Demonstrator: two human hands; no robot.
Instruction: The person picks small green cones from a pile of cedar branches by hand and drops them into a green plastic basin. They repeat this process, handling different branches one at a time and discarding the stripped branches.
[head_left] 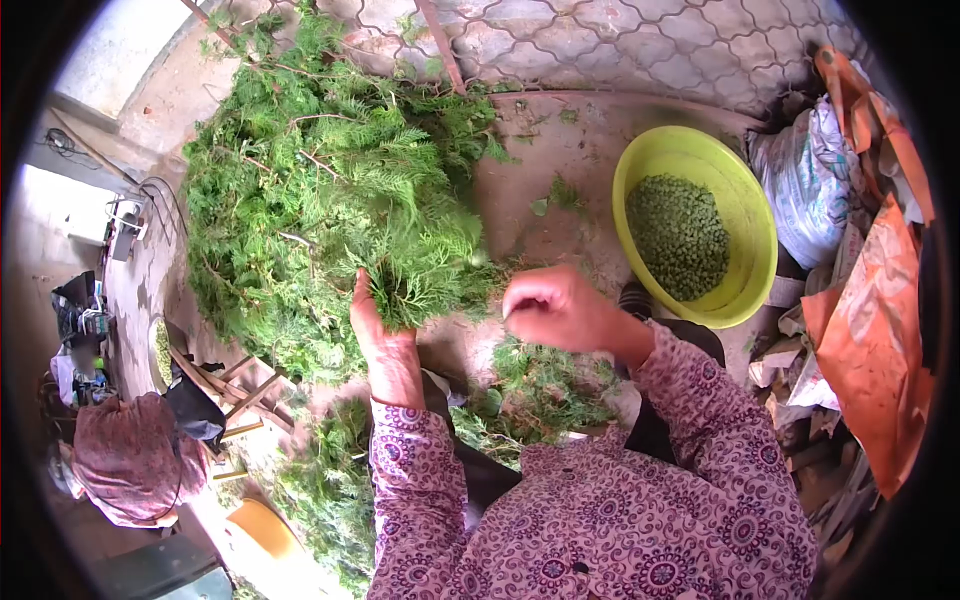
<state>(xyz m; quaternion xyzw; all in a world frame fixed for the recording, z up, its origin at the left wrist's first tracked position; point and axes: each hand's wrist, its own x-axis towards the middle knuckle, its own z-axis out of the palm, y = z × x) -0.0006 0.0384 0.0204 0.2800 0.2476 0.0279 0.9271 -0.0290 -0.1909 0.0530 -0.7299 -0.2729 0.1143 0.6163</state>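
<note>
My left hand [380,325] is closed around a leafy evergreen sprig [415,285], at the near edge of a big heap of cut evergreen branches [300,190]. To its right my right hand [565,312] is raised with the fingers curled in; what they hold, if anything, is hidden. A gap separates it from the sprig. Beyond my right hand stands a yellow-green basin [752,262], partly filled with small round green pieces, like cones or berries [680,235]. More loose cuttings [545,385] lie on the ground between my legs.
A wire mesh fence [640,45] runs along the far side. At the right are a white sack [805,180], orange sheeting [870,350] and stacked wood. On the left sit a wooden stool frame [255,395], a draped patterned cloth [130,455] and an orange tub [262,528].
</note>
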